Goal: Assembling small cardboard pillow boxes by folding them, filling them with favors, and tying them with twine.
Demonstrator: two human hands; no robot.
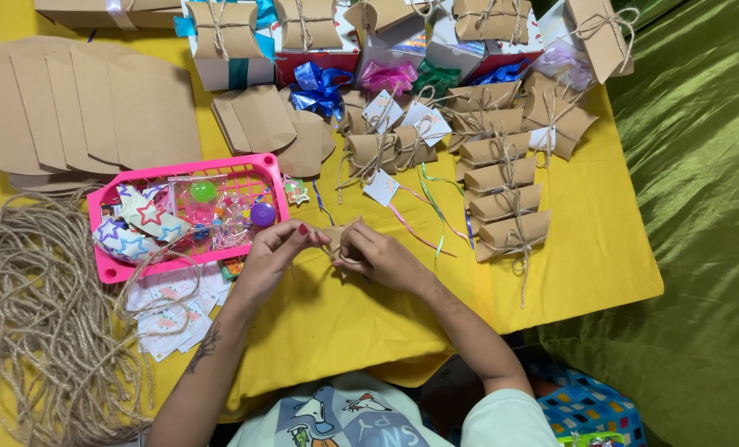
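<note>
My left hand [274, 252] and my right hand [382, 257] meet over the yellow tablecloth [345, 314], both pinching a small brown kraft pillow box [334, 242] with jute twine around it. Most of the box is hidden by my fingers. A pink plastic basket [258, 165] with small toys and star-patterned wrapping lies just left of my left hand. A row of finished twine-tied pillow boxes [510, 203] lies to the right of my right hand.
A loose heap of jute twine [38, 306] covers the left side. Flat kraft box blanks [80, 108] are stacked at the back left. Gift boxes and bows [328, 50] line the far edge. Small cards [171, 310] lie below the basket. Green cloth [700, 207] is at right.
</note>
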